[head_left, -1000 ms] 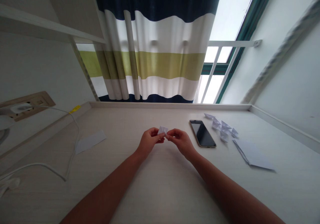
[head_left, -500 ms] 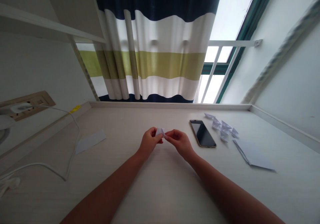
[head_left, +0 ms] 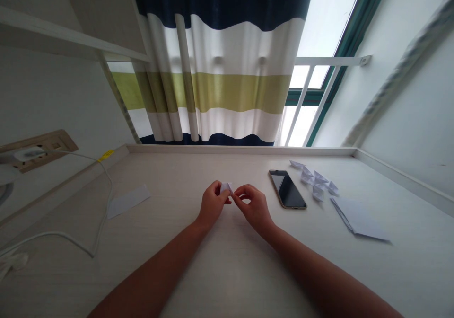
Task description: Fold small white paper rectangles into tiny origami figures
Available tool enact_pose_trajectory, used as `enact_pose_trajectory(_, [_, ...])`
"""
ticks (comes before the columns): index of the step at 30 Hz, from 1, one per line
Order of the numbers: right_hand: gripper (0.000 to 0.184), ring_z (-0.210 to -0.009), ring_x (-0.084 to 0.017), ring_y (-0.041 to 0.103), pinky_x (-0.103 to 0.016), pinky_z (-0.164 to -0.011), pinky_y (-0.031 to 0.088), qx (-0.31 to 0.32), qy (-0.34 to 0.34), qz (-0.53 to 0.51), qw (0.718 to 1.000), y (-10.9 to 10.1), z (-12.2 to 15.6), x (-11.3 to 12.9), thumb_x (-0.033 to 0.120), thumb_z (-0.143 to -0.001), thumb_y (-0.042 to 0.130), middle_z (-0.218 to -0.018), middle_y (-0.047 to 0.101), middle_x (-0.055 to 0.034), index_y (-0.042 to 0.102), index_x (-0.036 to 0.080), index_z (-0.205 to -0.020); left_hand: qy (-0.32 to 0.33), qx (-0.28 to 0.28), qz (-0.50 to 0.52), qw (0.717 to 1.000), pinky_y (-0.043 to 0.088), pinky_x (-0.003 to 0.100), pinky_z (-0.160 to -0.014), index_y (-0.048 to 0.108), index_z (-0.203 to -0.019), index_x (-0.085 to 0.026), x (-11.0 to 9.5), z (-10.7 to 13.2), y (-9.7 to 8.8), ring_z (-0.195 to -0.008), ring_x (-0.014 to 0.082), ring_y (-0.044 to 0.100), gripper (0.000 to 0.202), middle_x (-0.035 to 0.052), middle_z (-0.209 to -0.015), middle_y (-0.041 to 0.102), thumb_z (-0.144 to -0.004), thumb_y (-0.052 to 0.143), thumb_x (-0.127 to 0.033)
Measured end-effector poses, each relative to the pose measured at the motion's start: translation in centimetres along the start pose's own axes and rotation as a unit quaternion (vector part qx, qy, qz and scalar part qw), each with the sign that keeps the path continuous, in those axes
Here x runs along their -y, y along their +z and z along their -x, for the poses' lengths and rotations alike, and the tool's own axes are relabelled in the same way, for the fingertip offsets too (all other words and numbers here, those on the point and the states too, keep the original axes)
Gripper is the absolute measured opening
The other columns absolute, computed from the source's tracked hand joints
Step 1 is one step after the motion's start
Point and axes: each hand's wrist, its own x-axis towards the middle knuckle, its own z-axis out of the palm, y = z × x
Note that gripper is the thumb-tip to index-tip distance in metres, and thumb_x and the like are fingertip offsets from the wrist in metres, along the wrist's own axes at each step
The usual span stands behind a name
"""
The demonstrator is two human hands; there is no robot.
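Observation:
A small folded piece of white paper (head_left: 226, 186) is held up over the middle of the table. My left hand (head_left: 213, 202) pinches it from the left, thumb on the near side. At its right corner, the thumb and index finger of my right hand (head_left: 252, 204) are closed on the paper's edge. Several small folded paper boats (head_left: 317, 181) lie in a cluster to the right, beyond a dark-screened phone (head_left: 287, 189). Nearer on that side rests a stack of white paper sheets (head_left: 360, 218).
On the left lies a flat slip of white paper (head_left: 128, 200), beside a white cable (head_left: 110, 181) that runs from a wall socket (head_left: 58, 140). A raised ledge (head_left: 213, 150) borders the table's far side, with a striped curtain (head_left: 227, 91) behind it.
My right hand's fingers have shifted slightly at the paper's right corner, the index finger bending more. The left hand keeps its hold; everything on the table stays put.

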Motion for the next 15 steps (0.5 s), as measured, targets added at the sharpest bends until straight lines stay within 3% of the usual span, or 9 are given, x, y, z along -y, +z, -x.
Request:
enact_pose_trajectory(7, [0.005,-0.063,-0.013,0.055,-0.028,-0.060,0.052,0.001,-0.033,0.055,0.998,0.06,0.14,0.21,0.017,-0.071,0.057,-0.071,0.057,-0.0023,0.057,0.017,-0.066,0.002,0.007,0.018,1.000,0.052,0.023,-0.050,0.045,-0.059,-0.016,-0.16,0.21,0.12,-0.050,0.0071,0.051,0.010,-0.0066,-0.055,0.049,-0.061,0.055,-0.016])
enact_pose_trajectory(15, [0.007,-0.063,-0.013,0.058,-0.029,-0.064,0.053,-0.020,-0.003,-0.008,1.000,0.02,0.17,-0.22,0.020,-0.072,0.058,-0.070,0.058,-0.0025,0.055,0.017,-0.066,-0.026,0.058,0.072,0.995,0.054,0.027,-0.061,0.052,-0.066,-0.013,-0.24,0.02,-0.18,-0.056,0.0098,0.057,0.021,-0.0025,-0.061,0.057,-0.061,0.066,-0.026])
